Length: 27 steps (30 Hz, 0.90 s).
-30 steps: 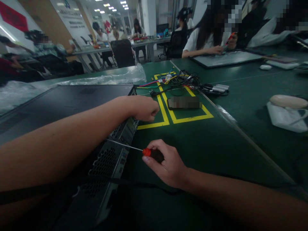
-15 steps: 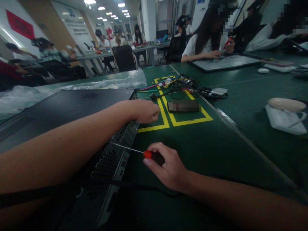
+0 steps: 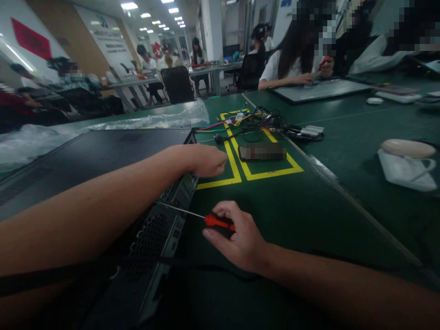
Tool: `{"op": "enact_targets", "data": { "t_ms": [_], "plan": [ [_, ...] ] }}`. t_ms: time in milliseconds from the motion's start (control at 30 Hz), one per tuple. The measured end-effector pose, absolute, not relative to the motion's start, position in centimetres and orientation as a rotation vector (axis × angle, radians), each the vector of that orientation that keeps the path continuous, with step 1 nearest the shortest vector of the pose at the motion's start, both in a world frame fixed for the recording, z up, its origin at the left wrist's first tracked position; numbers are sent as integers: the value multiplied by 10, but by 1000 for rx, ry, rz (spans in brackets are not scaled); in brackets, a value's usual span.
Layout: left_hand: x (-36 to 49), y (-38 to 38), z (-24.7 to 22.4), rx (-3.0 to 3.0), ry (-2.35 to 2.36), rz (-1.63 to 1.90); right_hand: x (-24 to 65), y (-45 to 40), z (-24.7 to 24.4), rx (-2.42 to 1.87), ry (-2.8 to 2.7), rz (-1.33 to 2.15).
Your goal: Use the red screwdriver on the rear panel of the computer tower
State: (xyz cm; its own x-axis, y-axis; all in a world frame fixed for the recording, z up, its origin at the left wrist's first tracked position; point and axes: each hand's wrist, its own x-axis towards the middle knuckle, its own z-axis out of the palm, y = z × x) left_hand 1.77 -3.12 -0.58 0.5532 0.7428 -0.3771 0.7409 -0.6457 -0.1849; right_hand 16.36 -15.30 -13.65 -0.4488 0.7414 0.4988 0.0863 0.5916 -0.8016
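Note:
A black computer case (image 3: 103,142) lies on its side at the left, its perforated rear panel facing right. My right hand (image 3: 242,238) is around the red and black handle of a screwdriver (image 3: 215,221), thumb and forefinger loosely apart along it. The long thin shaft points left, and its tip end meets the rear panel under my left forearm. Stretched across the case, my left hand (image 3: 210,160) is closed in a fist just beyond the rear edge. Its fingers curl away from view, so anything inside them is hidden.
Yellow tape (image 3: 268,175) marks rectangles on the green table (image 3: 330,215). A bundle of cables (image 3: 261,119) and a dark phone-like object (image 3: 263,152) lie there. Clear plastic wrap (image 3: 165,113) sits behind the case. A white mug-like object (image 3: 407,172) stands right. Across the table a person works at a flat panel (image 3: 319,90).
My right fingers have loosened and opened a little around the screwdriver, and its handle has turned to show more red. My left hand stays nearly where it was.

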Motion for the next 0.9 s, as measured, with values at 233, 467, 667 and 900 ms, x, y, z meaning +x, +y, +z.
{"op": "enact_targets", "data": {
  "t_ms": [233,467,667,900],
  "plan": [
    [18,-31,-6,-2779,-1364,681,163,-152,-133,-670,-1937,855],
    [21,-33,-3,-2787,-1407,696,163,-153,-133,-664,-1949,856],
    [18,-31,-7,-2796,-1390,692,163,-151,-133,-673,-1941,868],
    [16,-30,-9,-2807,-1379,667,164,-152,-133,-679,-1951,875]
  ]
}}
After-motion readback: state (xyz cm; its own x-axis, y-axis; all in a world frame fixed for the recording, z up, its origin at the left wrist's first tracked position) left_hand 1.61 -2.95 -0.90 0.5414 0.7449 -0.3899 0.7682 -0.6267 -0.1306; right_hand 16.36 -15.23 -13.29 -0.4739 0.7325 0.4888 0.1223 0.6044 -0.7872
